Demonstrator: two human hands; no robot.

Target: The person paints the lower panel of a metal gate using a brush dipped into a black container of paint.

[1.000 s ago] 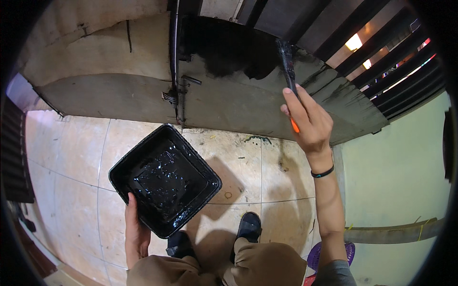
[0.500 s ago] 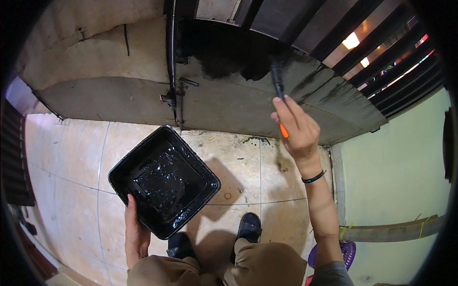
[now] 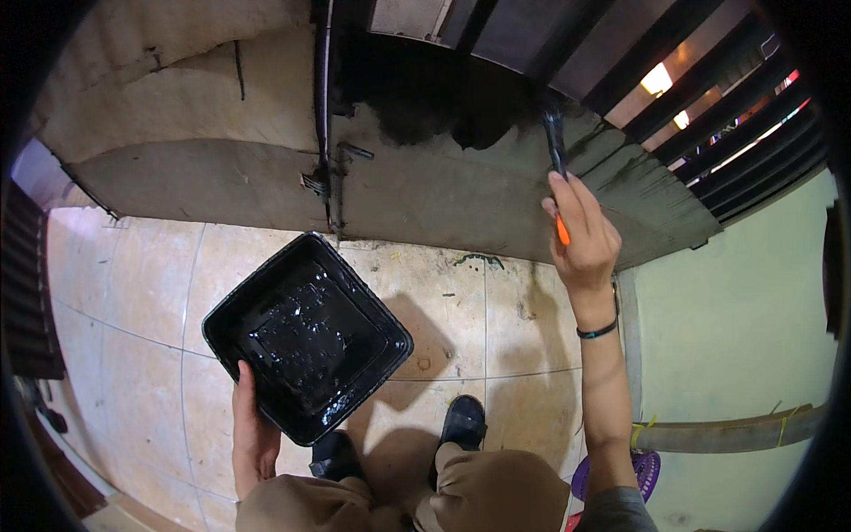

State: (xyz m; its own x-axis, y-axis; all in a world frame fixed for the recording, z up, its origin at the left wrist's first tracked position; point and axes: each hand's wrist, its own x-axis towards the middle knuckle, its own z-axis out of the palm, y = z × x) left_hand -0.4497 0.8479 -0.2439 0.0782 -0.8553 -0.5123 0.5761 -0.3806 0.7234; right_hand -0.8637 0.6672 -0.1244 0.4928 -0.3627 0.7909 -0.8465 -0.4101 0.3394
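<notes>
My left hand (image 3: 253,430) grips the near-left side of a square black paint tray (image 3: 368,372), thumb over the rim and the other fingers hidden beneath. Glossy black paint (image 3: 306,332) coats the tray's inside. In my right hand (image 3: 585,232) is a paintbrush (image 3: 556,146) with an orange handle end; its dark bristles point away from me, against the grey metal gate panel (image 3: 425,191). Wet-looking black paint (image 3: 443,93) covers the upper part of that panel, its lower edge uneven. Bare grey metal shows below it, and dark streaks run to the right of the brush.
Dark slats (image 3: 683,80) top the gate, with lights behind them. A bolt latch (image 3: 355,152) sits near the gate's vertical edge. Pale green wall (image 3: 727,319) stands at right, with a pipe (image 3: 727,434) and purple basket (image 3: 650,474). My sandalled feet stand on tiled floor (image 3: 133,293).
My right hand and the paintbrush have moved to the right along the panel. The tray in my left hand has stayed almost in place.
</notes>
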